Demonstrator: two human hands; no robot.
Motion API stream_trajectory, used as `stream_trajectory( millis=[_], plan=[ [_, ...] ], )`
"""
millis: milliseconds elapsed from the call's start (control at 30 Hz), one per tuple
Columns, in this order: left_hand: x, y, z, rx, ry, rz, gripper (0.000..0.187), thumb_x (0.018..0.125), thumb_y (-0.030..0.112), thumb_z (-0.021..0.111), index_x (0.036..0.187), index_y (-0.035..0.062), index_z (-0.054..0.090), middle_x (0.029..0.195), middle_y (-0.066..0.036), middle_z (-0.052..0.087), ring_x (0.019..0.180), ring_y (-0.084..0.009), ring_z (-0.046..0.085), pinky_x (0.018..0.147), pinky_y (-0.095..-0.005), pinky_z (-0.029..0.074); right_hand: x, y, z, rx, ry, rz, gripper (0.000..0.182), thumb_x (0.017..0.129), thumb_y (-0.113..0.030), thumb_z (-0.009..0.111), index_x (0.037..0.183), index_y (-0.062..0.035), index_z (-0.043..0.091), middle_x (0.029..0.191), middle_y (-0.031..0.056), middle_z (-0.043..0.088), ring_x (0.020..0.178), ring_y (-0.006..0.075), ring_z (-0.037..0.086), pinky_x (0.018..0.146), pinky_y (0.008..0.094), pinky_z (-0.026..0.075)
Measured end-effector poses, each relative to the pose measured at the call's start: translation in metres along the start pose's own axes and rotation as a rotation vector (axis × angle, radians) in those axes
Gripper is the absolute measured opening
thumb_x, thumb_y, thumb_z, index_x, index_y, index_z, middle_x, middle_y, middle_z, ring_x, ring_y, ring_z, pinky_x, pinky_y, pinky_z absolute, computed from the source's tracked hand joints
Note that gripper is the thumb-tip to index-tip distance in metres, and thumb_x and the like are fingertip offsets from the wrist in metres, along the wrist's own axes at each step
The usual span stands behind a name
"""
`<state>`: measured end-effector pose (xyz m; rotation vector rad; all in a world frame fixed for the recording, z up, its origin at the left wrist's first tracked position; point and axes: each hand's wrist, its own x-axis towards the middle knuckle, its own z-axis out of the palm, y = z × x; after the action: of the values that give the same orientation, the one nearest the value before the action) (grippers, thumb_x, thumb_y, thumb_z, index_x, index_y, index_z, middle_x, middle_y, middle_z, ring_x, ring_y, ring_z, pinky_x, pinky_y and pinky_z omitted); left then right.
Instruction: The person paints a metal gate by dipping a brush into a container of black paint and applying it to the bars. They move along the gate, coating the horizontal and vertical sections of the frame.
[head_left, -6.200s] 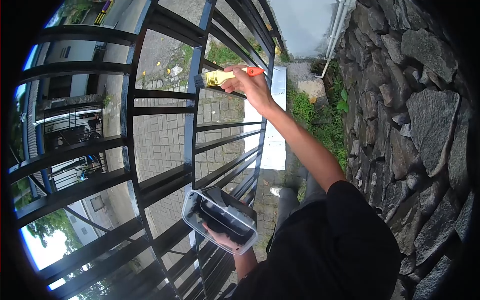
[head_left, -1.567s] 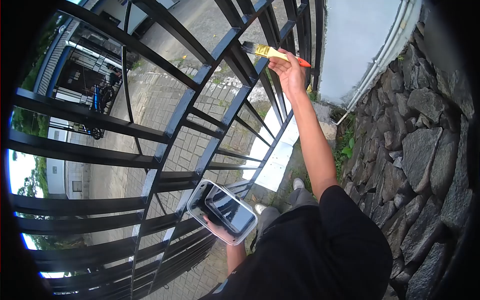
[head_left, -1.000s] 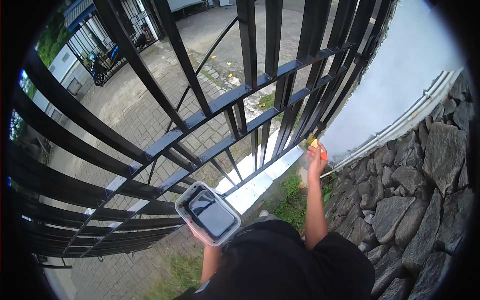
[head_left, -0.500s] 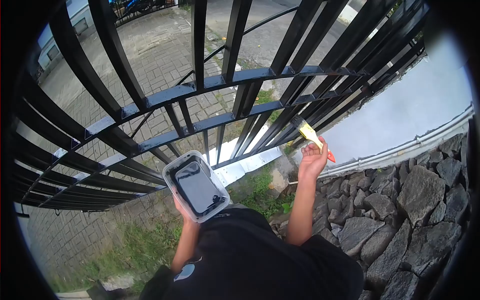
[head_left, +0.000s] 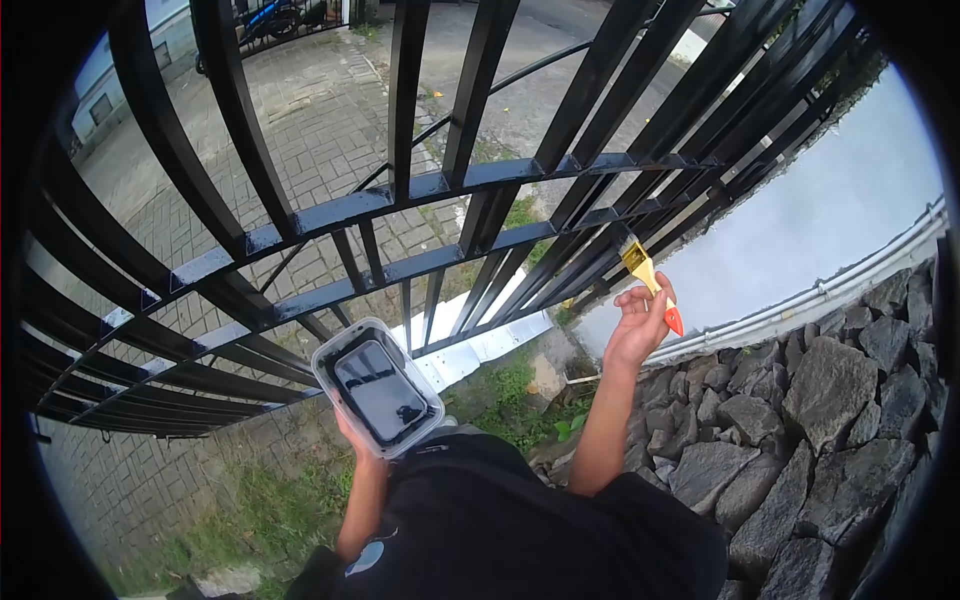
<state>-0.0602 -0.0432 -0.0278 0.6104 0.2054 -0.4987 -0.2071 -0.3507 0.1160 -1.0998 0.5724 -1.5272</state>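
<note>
My left hand [head_left: 358, 437] grips a clear plastic tub [head_left: 434, 412] from beneath and its near side, most fingers hidden by it. Dark, glossy paint [head_left: 378, 385] lies in the tub and coats its inner walls. Out to the right, my right hand [head_left: 637, 330] is closed round the handle of a paintbrush [head_left: 652, 276]. The handle is pale with a red end, and a yellowish band sits below the dark bristles. Those bristles point up and left, right at the bars of a black metal fence [head_left: 418, 186].
Rough grey rocks [head_left: 835, 385] pile up at the right beside a pale wall [head_left: 800, 240] with white pipes [head_left: 770, 312]. White sheets [head_left: 485, 350] lie at the fence's foot, near grass [head_left: 510, 395]. Beyond the bars are paving [head_left: 320, 140] and a parked motorcycle [head_left: 275, 22].
The brush and my right hand have shifted slightly right and down in view. The tub has moved a little left and down. Both stay held.
</note>
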Motion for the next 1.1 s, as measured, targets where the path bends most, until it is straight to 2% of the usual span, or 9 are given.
stream_trajectory(
  millis=[267, 400, 500, 600, 667, 700, 800, 1000, 1100],
  plan=[
    [0.007, 0.001, -0.009, 0.034, -0.005, 0.04, 0.048, 0.097, 0.042, 0.037, 0.124, 0.0037, 0.049, 0.115, -0.012, 0.058, 0.101, -0.0252, 0.058, 0.087, -0.0375, 0.049, 0.014, 0.001, -0.014, 0.115, 0.12, 0.076, 0.036, 0.098, -0.031, 0.044, 0.12, -0.003, 0.049, 0.072, 0.0016, 0.048, 0.067, 0.013, 0.047, 0.063, 0.0285, 0.041],
    [0.004, 0.0, -0.002, 0.008, -0.024, 0.073, 0.049, 0.097, 0.043, 0.037, 0.124, 0.004, 0.048, 0.115, -0.012, 0.057, 0.101, -0.0261, 0.058, 0.088, -0.0385, 0.049, 0.016, 0.005, -0.02, 0.155, 0.19, 0.097, 0.031, 0.098, -0.031, 0.044, 0.113, -0.0048, 0.053, 0.069, -0.0003, 0.044, 0.063, 0.0124, 0.045, 0.061, 0.0283, 0.039],
    [-0.003, 0.001, 0.01, -0.023, -0.018, 0.071, 0.048, 0.097, 0.043, 0.038, 0.124, 0.0053, 0.05, 0.114, -0.011, 0.058, 0.101, -0.0259, 0.058, 0.088, -0.0384, 0.049, 0.017, 0.008, -0.027, 0.184, 0.166, 0.11, 0.028, 0.098, -0.028, 0.044, 0.11, -0.0043, 0.052, 0.065, -0.0003, 0.043, 0.063, 0.0133, 0.047, 0.061, 0.0283, 0.041],
    [-0.006, -0.001, 0.015, -0.035, -0.009, 0.062, 0.046, 0.096, 0.042, 0.039, 0.123, 0.0068, 0.051, 0.115, -0.01, 0.058, 0.102, -0.0259, 0.058, 0.088, -0.0383, 0.049, 0.018, 0.01, -0.029, 0.159, 0.166, 0.1, 0.028, 0.098, -0.028, 0.045, 0.108, -0.0043, 0.054, 0.064, -0.0013, 0.04, 0.061, 0.0123, 0.045, 0.059, 0.0277, 0.039],
    [-0.006, -0.004, 0.012, -0.012, -0.027, 0.049, 0.047, 0.096, 0.042, 0.039, 0.124, 0.007, 0.05, 0.117, -0.01, 0.057, 0.102, -0.0265, 0.058, 0.088, -0.0389, 0.049, 0.019, 0.012, -0.033, 0.157, 0.142, 0.105, 0.028, 0.098, -0.03, 0.045, 0.106, -0.0046, 0.054, 0.064, -0.002, 0.039, 0.059, 0.0107, 0.043, 0.055, 0.0264, 0.035],
    [-0.007, -0.005, 0.013, -0.009, -0.034, 0.051, 0.047, 0.096, 0.042, 0.039, 0.124, 0.007, 0.05, 0.117, -0.01, 0.057, 0.102, -0.0265, 0.058, 0.088, -0.0389, 0.049, 0.019, 0.01, -0.029, 0.142, 0.153, 0.113, 0.029, 0.098, -0.03, 0.044, 0.106, -0.0047, 0.054, 0.064, -0.0026, 0.038, 0.055, 0.0085, 0.039, 0.051, 0.0244, 0.03],
    [-0.008, -0.006, 0.015, -0.011, -0.03, 0.049, 0.048, 0.095, 0.043, 0.039, 0.124, 0.0068, 0.05, 0.117, -0.01, 0.058, 0.102, -0.0273, 0.059, 0.089, -0.0397, 0.049, 0.019, 0.009, -0.029, 0.111, 0.148, 0.123, 0.028, 0.098, -0.03, 0.044, 0.106, -0.0046, 0.054, 0.063, -0.0029, 0.037, 0.051, 0.0065, 0.036, 0.046, 0.0223, 0.027],
    [-0.008, -0.008, 0.019, -0.029, 0.04, 0.014, 0.047, 0.097, 0.044, 0.036, 0.122, 0.0066, 0.05, 0.112, -0.011, 0.06, 0.099, -0.0274, 0.06, 0.087, -0.0397, 0.05, 0.016, 0.006, -0.026, 0.104, 0.204, 0.14, 0.028, 0.099, -0.03, 0.045, 0.109, -0.0068, 0.055, 0.065, -0.0047, 0.039, 0.047, 0.0037, 0.033, 0.043, 0.0204, 0.023],
    [-0.006, -0.005, 0.015, -0.004, -0.027, 0.045, 0.047, 0.096, 0.043, 0.036, 0.122, 0.0064, 0.05, 0.112, -0.011, 0.06, 0.1, -0.0272, 0.06, 0.087, -0.0392, 0.05, 0.015, 0.004, -0.026, 0.101, 0.226, 0.122, 0.028, 0.098, -0.03, 0.045, 0.112, -0.0075, 0.054, 0.068, -0.0042, 0.041, 0.048, 0.0034, 0.033, 0.042, 0.0202, 0.023]
  ],
)
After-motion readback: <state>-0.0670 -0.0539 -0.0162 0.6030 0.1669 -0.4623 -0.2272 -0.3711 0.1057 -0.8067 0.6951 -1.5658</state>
